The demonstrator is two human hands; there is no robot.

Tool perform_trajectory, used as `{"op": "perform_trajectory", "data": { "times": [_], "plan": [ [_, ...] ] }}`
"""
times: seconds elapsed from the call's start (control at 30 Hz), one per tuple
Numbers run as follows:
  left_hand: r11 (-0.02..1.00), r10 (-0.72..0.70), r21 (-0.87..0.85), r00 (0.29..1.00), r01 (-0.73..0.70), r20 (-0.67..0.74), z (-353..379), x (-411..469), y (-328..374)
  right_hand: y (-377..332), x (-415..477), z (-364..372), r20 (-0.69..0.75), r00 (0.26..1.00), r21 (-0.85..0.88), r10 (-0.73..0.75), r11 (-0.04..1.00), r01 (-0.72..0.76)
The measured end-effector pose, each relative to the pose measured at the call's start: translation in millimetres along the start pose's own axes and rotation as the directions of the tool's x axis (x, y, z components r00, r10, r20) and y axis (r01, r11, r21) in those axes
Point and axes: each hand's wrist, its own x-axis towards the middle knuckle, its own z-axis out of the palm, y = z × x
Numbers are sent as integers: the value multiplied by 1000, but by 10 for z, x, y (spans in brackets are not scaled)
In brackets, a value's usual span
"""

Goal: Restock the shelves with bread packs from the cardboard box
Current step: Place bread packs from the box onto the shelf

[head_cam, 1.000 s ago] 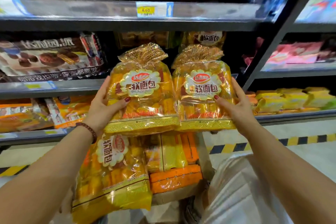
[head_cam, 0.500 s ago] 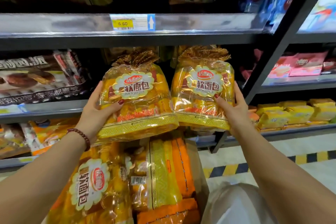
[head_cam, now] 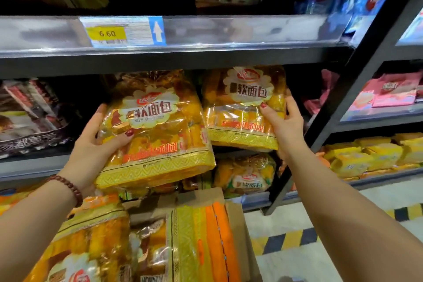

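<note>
Box (head_cam: 238, 231): bottom centre, bread packs (head_cam: 190, 247) inside.
Left hand (head_cam: 91, 146): centre left, thumb and fingers curled round left pack (head_cam: 158, 139), which is tilted.
Right hand (head_cam: 283, 128): centre right, fingers clamp right pack (head_cam: 240, 112), its top under the shelf (head_cam: 229, 57) edge.
</note>
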Motion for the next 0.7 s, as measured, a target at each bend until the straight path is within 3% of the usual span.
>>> {"op": "perform_trajectory", "data": {
  "times": [0.2, 0.37, 0.5, 0.6, 0.7],
  "plan": [
    [999, 29, -27, 996, -31, -88, 44, 182, -30, -77, 302, 133, -60, 998, -57, -35, 998, 32],
    [1000, -3, -10, 996, 2, -84, 81, 266, 16, -144, 520, 260, -83, 991, 8, -102, 995, 103],
    [997, 26, 68, 996, -20, -87, 212, 293, 28, 23, 589, 245, -78, 982, -205, -172, 967, 153],
    [994, 47, 104, 995, -38, -87, 275, 305, 0, 131, 603, 193, -92, 985, -520, -146, 851, 78],
    [990, 73, 131, 993, -61, -92, 344, 283, -32, 109, 554, 179, -108, 983, -832, -151, 555, -6]
  ]
}}
